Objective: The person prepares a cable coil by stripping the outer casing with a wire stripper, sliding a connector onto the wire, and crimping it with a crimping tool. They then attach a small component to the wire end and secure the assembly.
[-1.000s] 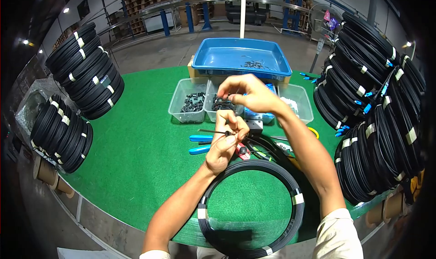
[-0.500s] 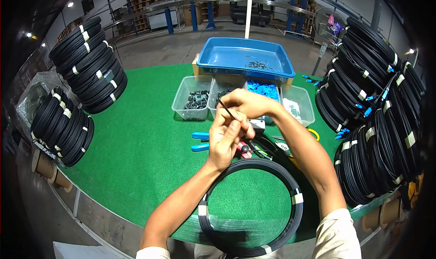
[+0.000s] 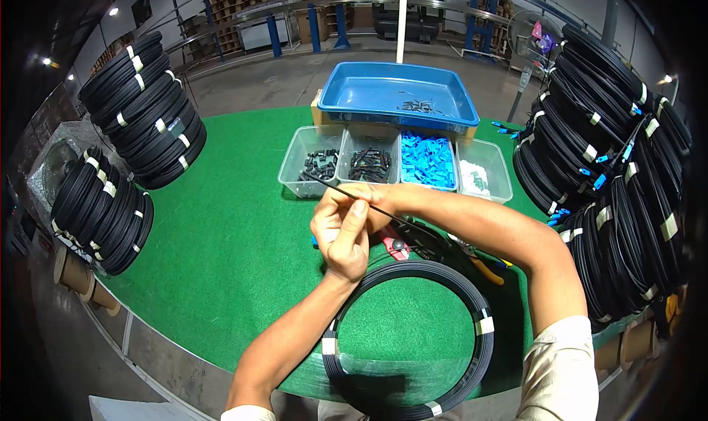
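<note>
Left hand, thumb up, pinches a black cable; right hand lies behind, grip unclear.

Floor: grey, with faint shine
Table: green top, curved outline
Wall: pale, dark square at left
Rail: metal, running across the back
Posts: blue, upright, by the rail
Stack: brown, wooden, at rear left
Pole: white, upright, beyond the table
Fan: on a stand, right of the pole
Lamps: bright, at both sides

Mat free leftward of left grip; right forearm (slanting) bars near way to white-piece bin.
</note>
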Motion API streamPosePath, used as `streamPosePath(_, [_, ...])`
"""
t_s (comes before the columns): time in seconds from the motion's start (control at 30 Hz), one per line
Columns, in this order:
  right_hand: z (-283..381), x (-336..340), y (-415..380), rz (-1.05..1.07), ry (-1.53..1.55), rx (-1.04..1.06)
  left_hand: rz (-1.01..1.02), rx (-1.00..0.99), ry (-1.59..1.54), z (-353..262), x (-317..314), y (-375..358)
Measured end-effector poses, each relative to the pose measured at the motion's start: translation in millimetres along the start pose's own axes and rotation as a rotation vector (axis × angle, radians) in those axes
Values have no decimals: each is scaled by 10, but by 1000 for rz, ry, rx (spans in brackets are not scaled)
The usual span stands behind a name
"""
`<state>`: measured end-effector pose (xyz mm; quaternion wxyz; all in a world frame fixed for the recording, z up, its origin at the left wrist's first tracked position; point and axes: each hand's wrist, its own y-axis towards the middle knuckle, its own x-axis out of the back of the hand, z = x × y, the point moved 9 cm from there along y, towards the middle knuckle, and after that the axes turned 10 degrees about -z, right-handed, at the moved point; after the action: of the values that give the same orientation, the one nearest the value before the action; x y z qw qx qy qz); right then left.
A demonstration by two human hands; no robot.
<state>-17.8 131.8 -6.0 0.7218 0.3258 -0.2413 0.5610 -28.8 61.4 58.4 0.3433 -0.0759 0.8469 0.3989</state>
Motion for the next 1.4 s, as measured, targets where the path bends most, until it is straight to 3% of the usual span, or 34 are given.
streamPosePath(0.03, [49, 158, -17, -137, 81, 201, -14, 52, -67, 18, -33, -7])
streamPosePath(0.07, [-71, 168, -56, -92, 91, 221, -16, 57, -66, -25, -80, -22])
streamPosePath(0.13, [-259, 244, -104, 59, 91, -133, -46, 149, 50, -6, -125, -73])
streamPosePath(0.17, [168, 400, -199, -104, 303, -140, -29, 77, 226, -38, -113, -100])
streamPosePath(0.2, [368, 512, -311, -109, 426, -260, 76, -63, 351, -144, -213, -91])
streamPosePath(0.33, [268, 828, -700, -309, 490, -313, 117, -253, 554, -221, -219, -79])
streamPosePath(0.53, [406, 1297, -1536, -726, 262, -332, 132, -241, 749, -37, 21, -86])
streamPosePath(0.6, [467, 1292, -1814, -862, 307, -367, 112, -263, 765, 52, 139, -66])
streamPosePath(0.7, [697, 1180, -2006, -1064, 485, -253, 158, -347, 833, 53, 51, -80])
streamPosePath(0.77, [641, 1108, -2152, -1147, 627, -248, 162, -107, 821, 217, 55, -87])
streamPosePath(0.9, [465, 1088, -2307, -1352, 980, -212, 124, 56, 786, 345, 118, -13])
streamPosePath(1.0, [378, 1101, -2370, -1393, 1131, -115, 66, 390, 511, 581, 252, -56])
streamPosePath(1.13, [539, 1036, -2126, -1091, 1275, 89, 91, 421, 544, 537, 107, -122])
streamPosePath(1.2, [566, 983, -2047, -1118, 1315, 55, 151, 427, 540, 569, 35, -156])
streamPosePath(1.27, [605, 979, -2005, -1181, 1238, 40, 229, 655, 375, 681, -20, -289])
streamPosePath(1.33, [498, 925, -2028, -1261, 1510, 37, 293, 719, 384, 787, 11, -374])
streamPosePath(1.4, [539, 934, -2043, -1281, 1481, 25, 292, 844, 237, 897, 41, -436])
